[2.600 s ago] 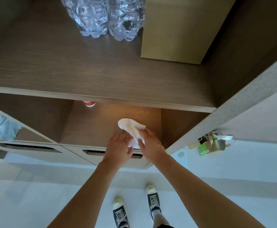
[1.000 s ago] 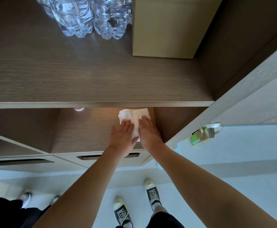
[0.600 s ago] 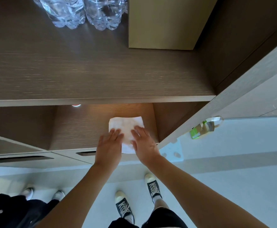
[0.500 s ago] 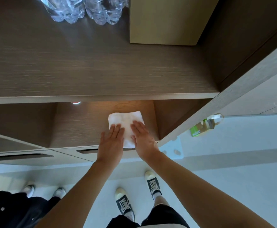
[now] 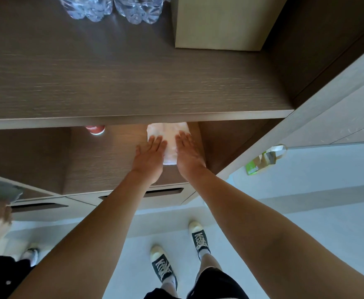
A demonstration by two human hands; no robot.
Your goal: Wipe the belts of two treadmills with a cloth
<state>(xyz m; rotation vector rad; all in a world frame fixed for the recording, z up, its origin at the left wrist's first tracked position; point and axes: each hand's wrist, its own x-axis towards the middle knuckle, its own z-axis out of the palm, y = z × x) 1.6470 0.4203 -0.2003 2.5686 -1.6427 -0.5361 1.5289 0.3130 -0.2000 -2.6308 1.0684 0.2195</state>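
Both hands lie flat, with straight fingers, on a white folded cloth (image 5: 169,145) that rests on the lower wooden shelf (image 5: 112,160) of a brown wood-grain cabinet. The left hand (image 5: 149,155) presses the left part of the cloth and the right hand (image 5: 188,152) presses the right part; the two hands are just beside each other, with a narrow strip of cloth visible between them. Neither hand is closed around the cloth. The far edge of the cloth goes under the upper wooden shelf (image 5: 133,83), so that part is hidden.

No treadmill is visible here, so I judge that the wiping of the belts is not yet begun, and the cloth is only being flattened or folded on the shelf.

On the upper shelf stand clear plastic water bottles (image 5: 112,7) and a beige cardboard box (image 5: 224,22). A small red round object (image 5: 95,129) sits at the back of the lower shelf, well apart from the hands. A green and brown paper bag (image 5: 263,160) lies on the pale floor to the right.

What could go wrong: when the cloth is lifted, the fold may open, because flat palms do not grip it. If it is pulled toward the shelf edge, it may slip and fall to the floor, where it could pick up dirt. The head could also come near the upper shelf.
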